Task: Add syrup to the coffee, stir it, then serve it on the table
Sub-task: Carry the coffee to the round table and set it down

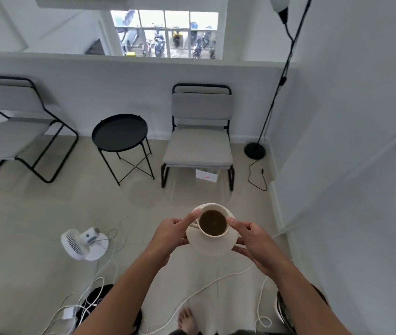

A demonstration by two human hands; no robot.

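Note:
A cream cup full of dark coffee stands on a cream saucer, carried in the air above the floor. My left hand grips the saucer's left edge, its thumb near the cup handle. My right hand holds the saucer's right edge, thumb against the cup's rim. The round black side table stands ahead to the left, between two chairs, with nothing on its top. No syrup or spoon is in view.
Grey chairs stand left and right of the table. A white fan and white cables lie on the floor at left. A floor lamp stands by the right wall. My bare foot shows below.

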